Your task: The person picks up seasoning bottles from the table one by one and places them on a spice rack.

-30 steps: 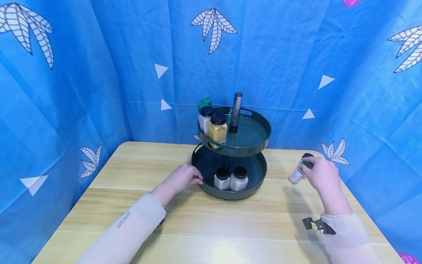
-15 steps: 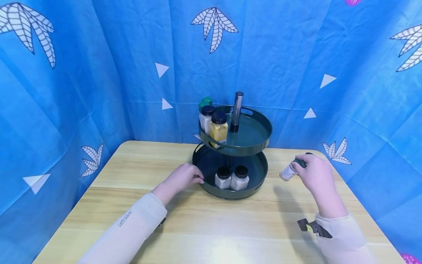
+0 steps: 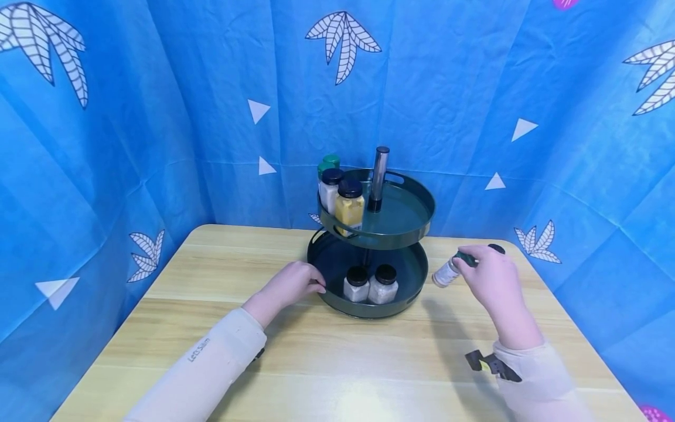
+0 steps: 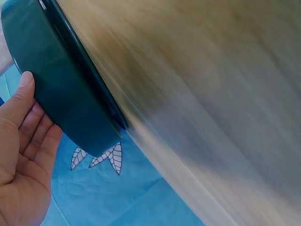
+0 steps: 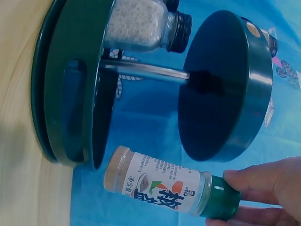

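Observation:
My left hand (image 3: 295, 284) grips the rim of the lower tier of a dark green two-tier round rack (image 3: 387, 313), thumb against its outer wall in the left wrist view. My right hand (image 3: 493, 278) pinches the green cap of a small spice shaker (image 3: 446, 273), tilted in the air to the rack's right. In the right wrist view the shaker's white printed label (image 5: 162, 181) and brownish contents show. Two black-lidded jars of whitish grains, a left jar (image 3: 356, 285) and a right jar (image 3: 383, 285), stand at the lower tier's front.
On the upper tier, a yellow jar (image 3: 350, 208), a white jar (image 3: 329, 190) and green-capped containers (image 3: 331, 159) stand at left. A metal post (image 3: 378, 176) rises through it. Behind my right hand a black top (image 3: 497, 248) shows. Blue curtains surround the wooden table (image 3: 295, 375).
My right hand has moved left toward the rack with the spice shaker, which now tilts further over. My left hand stays at the rim of the lower tier.

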{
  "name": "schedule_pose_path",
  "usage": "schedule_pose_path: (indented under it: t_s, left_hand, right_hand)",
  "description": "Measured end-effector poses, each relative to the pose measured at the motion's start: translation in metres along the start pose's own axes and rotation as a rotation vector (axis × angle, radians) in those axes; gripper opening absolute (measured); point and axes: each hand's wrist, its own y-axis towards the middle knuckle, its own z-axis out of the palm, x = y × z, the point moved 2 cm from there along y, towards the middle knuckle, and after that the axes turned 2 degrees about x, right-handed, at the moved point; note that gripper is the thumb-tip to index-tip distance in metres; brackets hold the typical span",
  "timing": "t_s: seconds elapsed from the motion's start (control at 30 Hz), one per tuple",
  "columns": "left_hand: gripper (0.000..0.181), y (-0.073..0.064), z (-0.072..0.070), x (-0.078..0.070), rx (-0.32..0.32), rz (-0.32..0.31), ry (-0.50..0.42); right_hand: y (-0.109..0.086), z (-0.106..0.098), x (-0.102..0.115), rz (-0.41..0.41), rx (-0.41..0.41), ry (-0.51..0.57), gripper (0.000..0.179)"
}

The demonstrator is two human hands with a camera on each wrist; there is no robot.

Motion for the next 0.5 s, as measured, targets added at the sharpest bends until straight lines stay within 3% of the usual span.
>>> schedule_pose_path:
  t_s: [0.5]
  left_hand:
    - [0.006, 0.0, 0.003, 0.004, -0.006, 0.001, 0.005]
  right_hand:
    - [0.001, 0.016, 0.02, -0.081, 0.02, 0.034, 0.028]
